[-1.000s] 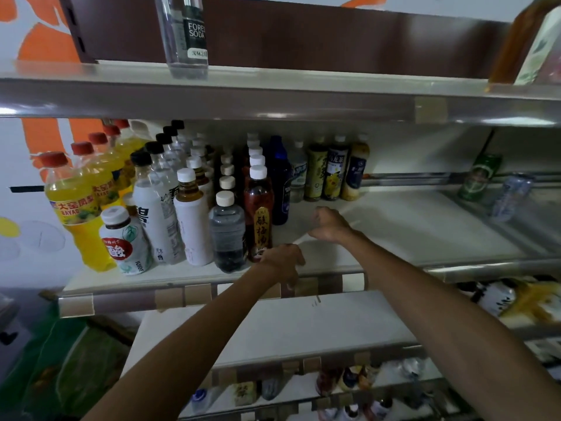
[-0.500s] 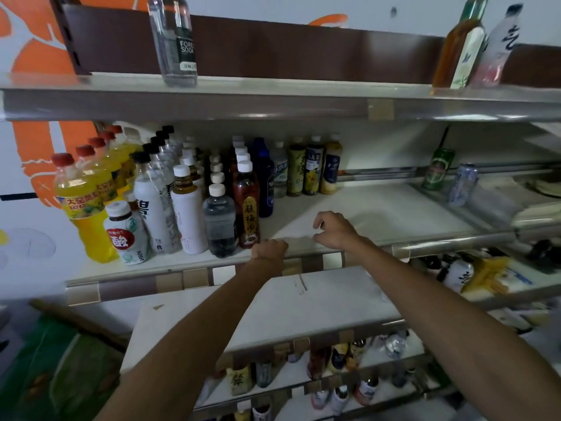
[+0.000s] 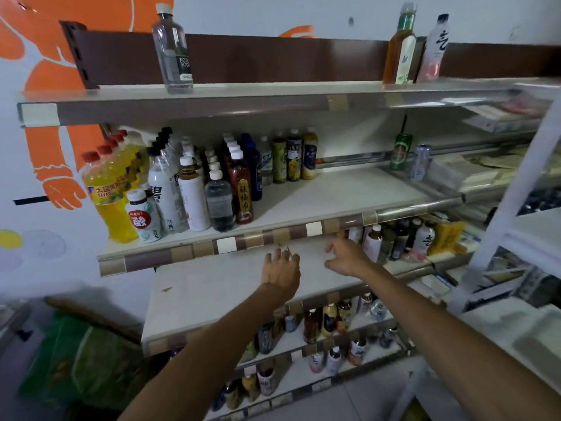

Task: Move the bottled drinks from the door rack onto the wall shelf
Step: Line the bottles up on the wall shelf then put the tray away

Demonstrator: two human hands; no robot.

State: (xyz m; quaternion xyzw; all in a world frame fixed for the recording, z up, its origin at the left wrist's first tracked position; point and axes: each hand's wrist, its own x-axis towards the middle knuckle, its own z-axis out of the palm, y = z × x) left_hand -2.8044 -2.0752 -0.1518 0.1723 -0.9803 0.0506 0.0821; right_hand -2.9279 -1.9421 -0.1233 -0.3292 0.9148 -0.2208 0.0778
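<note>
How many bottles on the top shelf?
3: clear soda bottle toward the left; amber bottle and pink-and-white bottle side by side at the right. More may sit beyond the frame.

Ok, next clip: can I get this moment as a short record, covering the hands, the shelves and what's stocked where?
hands: left hand and right hand both open, holding nothing
position: over the third shelf, right hand close to the right-end bottles
top shelf: clear soda bottle left; amber bottle and white bottle right
second shelf: bottle rows packed left; green can, silver can right
door rack: not identifiable in view
</note>
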